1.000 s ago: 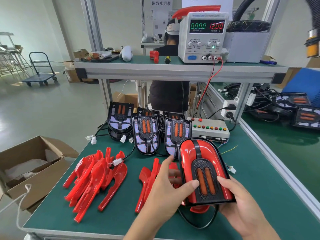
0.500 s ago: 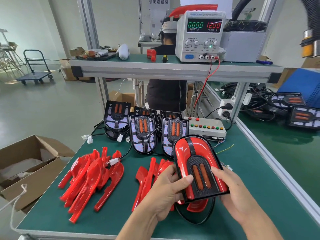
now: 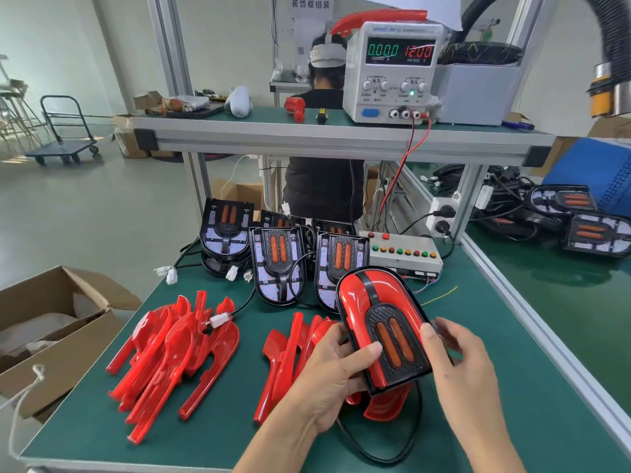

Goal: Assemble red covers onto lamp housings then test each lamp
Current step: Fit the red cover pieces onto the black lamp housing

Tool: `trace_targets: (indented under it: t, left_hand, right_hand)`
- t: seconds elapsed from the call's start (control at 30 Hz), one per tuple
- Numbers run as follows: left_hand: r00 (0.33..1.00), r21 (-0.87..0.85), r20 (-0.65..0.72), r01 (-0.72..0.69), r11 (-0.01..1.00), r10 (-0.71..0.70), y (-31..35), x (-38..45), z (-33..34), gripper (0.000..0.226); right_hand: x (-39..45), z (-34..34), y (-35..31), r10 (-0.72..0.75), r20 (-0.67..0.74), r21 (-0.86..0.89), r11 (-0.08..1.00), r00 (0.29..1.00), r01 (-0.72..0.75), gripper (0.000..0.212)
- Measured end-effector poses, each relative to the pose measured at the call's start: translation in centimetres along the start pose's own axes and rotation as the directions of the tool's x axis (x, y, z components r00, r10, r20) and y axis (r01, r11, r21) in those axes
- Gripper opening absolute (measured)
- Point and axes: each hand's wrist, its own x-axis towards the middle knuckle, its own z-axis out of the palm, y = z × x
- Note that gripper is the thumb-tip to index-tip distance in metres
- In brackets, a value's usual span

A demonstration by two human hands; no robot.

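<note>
Both hands hold the covered lamp [image 3: 382,329]: left grip [image 3: 336,367] clasps, right grip [image 3: 457,356] pinches.

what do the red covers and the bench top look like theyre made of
Red covers: probably moulded hard plastic, glossy, going by the bright highlights and thin curved edges. Bench top: seemingly a matte green rubber or vinyl mat, with no glare, edged with an aluminium rail.

loose covers [image 3: 170,349] left on table [image 3: 495,387] | bare housings [image 3: 278,264] behind | power supply [image 3: 392,70] on shelf [image 3: 307,139]
</note>
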Motion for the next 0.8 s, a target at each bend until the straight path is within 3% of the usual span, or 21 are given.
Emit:
trace_targets:
  t: [0.07,0.13,0.27,0.37,0.43,0.67,0.8]
  left_hand:
    - [1.0,-0.019,0.002,-0.005,1.0,0.005,0.0,0.1,0.0,0.046]
    - [1.0,-0.042,-0.003,-0.016,0.999,0.016,-0.1,0.2,0.0,0.045]
    - [0.999,-0.09,-0.015,-0.046,0.995,0.045,-0.2,0.3,0.1,0.048]
    - [0.998,-0.094,-0.004,-0.066,0.993,0.066,-0.3,0.1,0.1,0.049]
    - [0.997,-0.082,0.012,-0.074,0.994,0.075,-0.5,-0.1,0.3,0.051]
    - [0.998,-0.065,0.049,-0.036,0.997,0.039,-0.3,-1.3,0.7,0.052]
    - [0.992,-0.094,0.108,-0.049,0.994,0.059,0.4,-1.2,0.3,0.046]
  right_hand:
    - [-1.9,0.3,-0.1,-0.022,-0.174,0.017,1.0,0.985,0.026,0.066]
    - [-3.8,0.9,-0.7,0.05,-0.212,0.109,0.994,0.976,-0.027,0.07]
    - [-5.3,1.6,-0.7,0.174,-0.129,0.181,0.972,0.976,-0.149,0.082]
    - [-5.2,1.7,-1.3,0.282,0.173,0.283,0.903,0.944,-0.322,0.071]
    - [-5.2,2.4,-1.6,0.274,0.254,0.297,0.891,0.927,-0.345,0.071]
    - [-5.4,4.0,-1.0,0.248,0.179,0.382,0.874,0.952,-0.3,0.069]
    - [-5.6,4.1,-1.0,0.23,0.199,0.449,0.843,0.953,-0.298,0.055]
